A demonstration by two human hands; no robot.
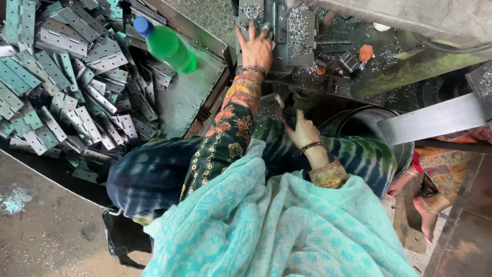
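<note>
Up at the far edge of the counter (205, 87), my left hand (256, 48) lies flat on a metal plate (279, 31) of the machine, fingers (240, 35) spread apart and pressing down, gripping nothing. Metal shavings (297, 23) are scattered just beside it. My right hand (302, 131) rests low by my lap, against a dark bucket (369, 125); whether its fingers hold anything I cannot tell. On the counter's near right corner lies a green bottle (169, 46) with a blue cap, touching a big heap of grey hinges (66, 72) that fills the left side.
</note>
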